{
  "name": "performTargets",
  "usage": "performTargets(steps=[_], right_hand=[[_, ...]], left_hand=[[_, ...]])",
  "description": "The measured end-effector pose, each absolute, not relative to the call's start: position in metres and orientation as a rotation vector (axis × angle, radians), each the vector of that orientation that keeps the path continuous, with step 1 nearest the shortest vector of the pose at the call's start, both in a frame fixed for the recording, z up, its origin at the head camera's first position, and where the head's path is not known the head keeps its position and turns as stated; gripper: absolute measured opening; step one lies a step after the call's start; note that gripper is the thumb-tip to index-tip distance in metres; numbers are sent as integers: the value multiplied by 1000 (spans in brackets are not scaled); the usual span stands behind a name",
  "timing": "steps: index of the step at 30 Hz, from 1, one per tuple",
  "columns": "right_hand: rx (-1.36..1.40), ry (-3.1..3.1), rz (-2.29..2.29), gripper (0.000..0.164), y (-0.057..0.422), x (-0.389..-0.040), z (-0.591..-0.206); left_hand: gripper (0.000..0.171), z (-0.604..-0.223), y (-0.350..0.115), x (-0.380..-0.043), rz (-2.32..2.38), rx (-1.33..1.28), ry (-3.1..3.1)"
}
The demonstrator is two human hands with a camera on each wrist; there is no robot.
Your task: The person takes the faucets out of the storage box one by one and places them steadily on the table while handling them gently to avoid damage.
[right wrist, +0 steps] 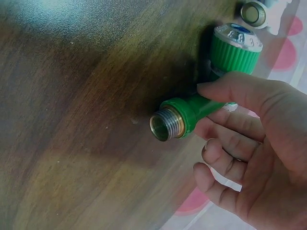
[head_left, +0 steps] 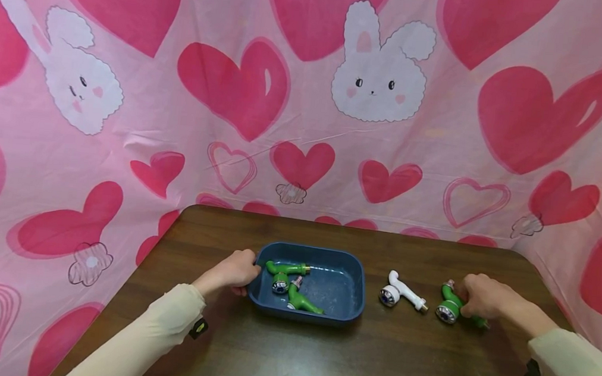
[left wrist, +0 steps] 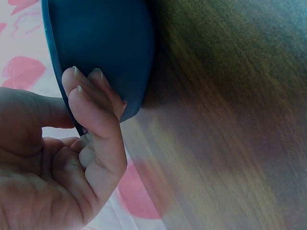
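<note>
My left hand (head_left: 240,270) grips the left end of a blue plastic basin (head_left: 361,289), thumb over the rim and fingers against the outer wall (left wrist: 108,43). Inside the basin lie two green faucets, one (head_left: 290,269) toward the back and another (head_left: 303,303) by the front wall. On the right, my right hand (head_left: 485,295) holds a third green faucet (head_left: 448,302) by its body between thumb and fingers. Its threaded metal end (right wrist: 165,125) and ribbed green knob with a silver cap (right wrist: 237,45) show in the right wrist view.
A white faucet (head_left: 404,289) lies on the brown wooden table (head_left: 307,362) between the basin and my right hand. Behind the table and at both sides hangs a pink cloth (head_left: 306,123) with hearts and rabbits.
</note>
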State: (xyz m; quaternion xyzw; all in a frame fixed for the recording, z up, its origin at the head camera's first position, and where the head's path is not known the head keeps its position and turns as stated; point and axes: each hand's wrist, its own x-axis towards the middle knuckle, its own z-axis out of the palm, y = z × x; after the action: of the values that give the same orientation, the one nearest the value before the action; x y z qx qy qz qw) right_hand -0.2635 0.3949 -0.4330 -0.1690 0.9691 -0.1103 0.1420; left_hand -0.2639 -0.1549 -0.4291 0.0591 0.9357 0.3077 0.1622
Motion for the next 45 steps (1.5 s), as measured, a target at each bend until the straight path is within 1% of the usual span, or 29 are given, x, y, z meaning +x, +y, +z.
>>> performTargets(steps=[6,7,9,10,12,16,17,21,29,38,45], right_hand=[[-511,2816,-275,29,392,-262,-432],[-509,2817,-272,28,392,-261,-432],[-502,2814,-269,28,391,-261,-431],[-497,2812,-268,28,391,-261,-431],[-485,2808,-259,28,390,-260,-429],[-471,2815,-223,27,389,-260,-425],[-470,2817,-214,26,389,-260,-424],[-485,2822,-199,25,389,-260,-421],[-504,2845,-184,27,388,-260,-422],[-520,2846,-141,18,384,-263,-414],[-539,2845,-142,18,379,-264,-406]], left_hand=[[19,-432,-158,-268,906,166,2646],[20,-442,-163,-275,917,204,2641],[19,-447,-165,-279,915,208,2631],[20,-455,-169,-284,912,241,2632],[20,-456,-169,-285,914,241,2627],[21,-442,-162,-274,919,207,2635],[20,-433,-158,-268,919,178,2635],[21,-427,-155,-262,896,169,2659],[22,-429,-156,-262,892,177,2671],[21,-428,-156,-263,890,182,2669],[21,-428,-156,-264,886,183,2673]])
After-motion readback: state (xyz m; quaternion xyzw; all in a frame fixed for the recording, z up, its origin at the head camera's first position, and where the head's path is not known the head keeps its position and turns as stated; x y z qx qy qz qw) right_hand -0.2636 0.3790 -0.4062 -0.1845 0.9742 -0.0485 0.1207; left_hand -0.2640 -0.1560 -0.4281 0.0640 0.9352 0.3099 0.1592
